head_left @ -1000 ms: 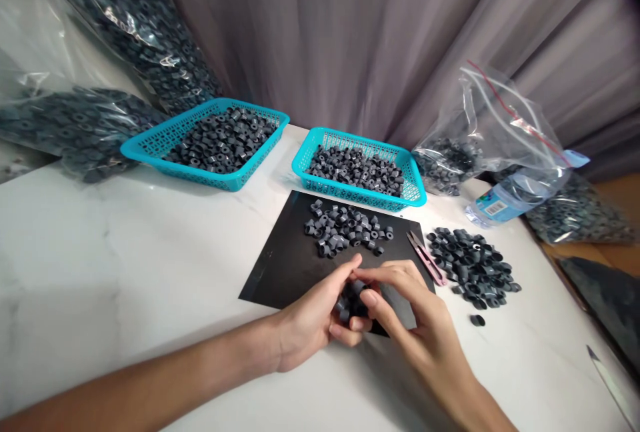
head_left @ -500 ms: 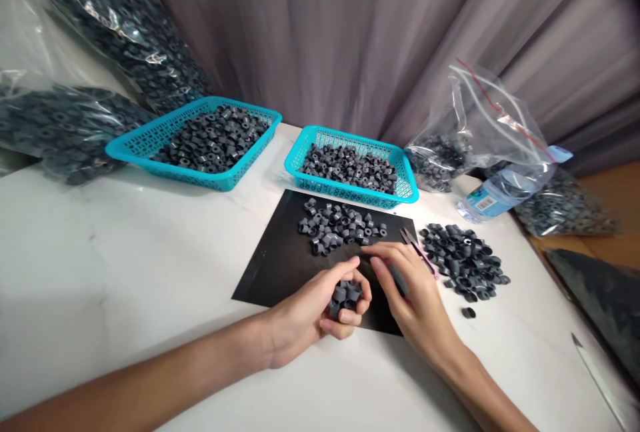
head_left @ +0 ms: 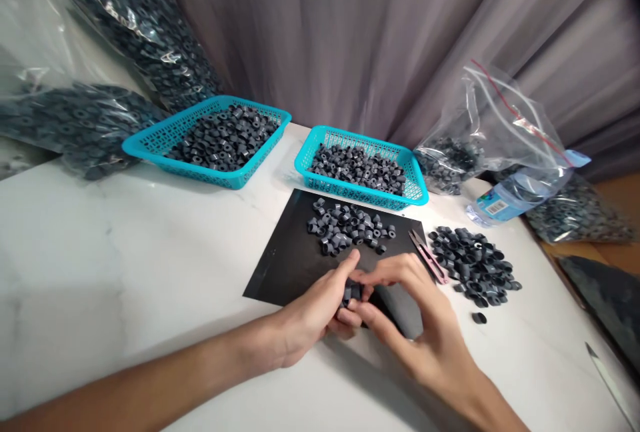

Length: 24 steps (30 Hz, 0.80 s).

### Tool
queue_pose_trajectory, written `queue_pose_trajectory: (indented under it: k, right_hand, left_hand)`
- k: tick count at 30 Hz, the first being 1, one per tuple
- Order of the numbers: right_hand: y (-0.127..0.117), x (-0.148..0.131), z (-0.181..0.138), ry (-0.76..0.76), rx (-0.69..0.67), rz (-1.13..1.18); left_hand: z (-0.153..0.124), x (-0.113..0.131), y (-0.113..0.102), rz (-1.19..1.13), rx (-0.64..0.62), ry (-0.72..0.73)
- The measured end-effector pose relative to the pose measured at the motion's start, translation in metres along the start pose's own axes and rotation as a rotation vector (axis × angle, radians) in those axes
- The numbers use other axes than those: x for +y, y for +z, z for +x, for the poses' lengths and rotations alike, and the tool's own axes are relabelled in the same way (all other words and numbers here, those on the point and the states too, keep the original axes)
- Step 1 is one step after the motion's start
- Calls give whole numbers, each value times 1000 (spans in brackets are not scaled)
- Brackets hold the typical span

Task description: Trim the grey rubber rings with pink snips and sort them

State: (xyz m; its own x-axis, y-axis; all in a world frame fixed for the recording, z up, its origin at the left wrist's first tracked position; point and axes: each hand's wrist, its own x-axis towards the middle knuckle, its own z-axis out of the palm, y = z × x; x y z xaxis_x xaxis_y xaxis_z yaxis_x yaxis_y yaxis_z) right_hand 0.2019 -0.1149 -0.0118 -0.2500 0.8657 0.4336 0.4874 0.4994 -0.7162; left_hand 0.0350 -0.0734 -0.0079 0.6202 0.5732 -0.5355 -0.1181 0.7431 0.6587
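Note:
My left hand (head_left: 320, 305) is curled round several small dark grey ring-shaped caps (head_left: 353, 293), its thumb pointing up. The thumb and forefinger of my right hand (head_left: 430, 312) are closed on a cap at the mouth of the left palm; fingers partly hide it. Under both hands lies a black sheet (head_left: 280, 259), with a loose pile of grey caps (head_left: 345, 225) on its far half. Pink-handled thread snips (head_left: 429, 257) rest at the sheet's right edge, apart from the right hand.
Two blue baskets (head_left: 235, 179) (head_left: 360, 199) of grey parts stand behind the sheet. More caps (head_left: 475, 265) are heaped at right, before a water bottle (head_left: 520, 195) and a zip bag (head_left: 500, 132). Filled bags (head_left: 145, 39) lean at left. A blade (head_left: 607, 372) lies at right.
My right hand has moved left from over the black sheet to the caps in my left hand and closed its fingertips there. The whole view has shifted slightly.

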Motion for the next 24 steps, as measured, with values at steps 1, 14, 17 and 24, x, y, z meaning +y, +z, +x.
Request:
queue_pose_trajectory:
  k: [1, 14, 17, 24]
  right_hand:
    - [2, -3, -1, 2, -43, -33]
    - [1, 2, 4, 214, 13, 219]
    - [2, 6, 3, 268, 49, 280]
    - [7, 9, 0, 341, 115, 360]
  left_hand:
    - [1, -1, 0, 21, 17, 14]
    - [1, -1, 0, 8, 2, 60]
    - [0, 0, 0, -7, 32, 57]
    - [-2, 1, 0, -96, 2, 52]
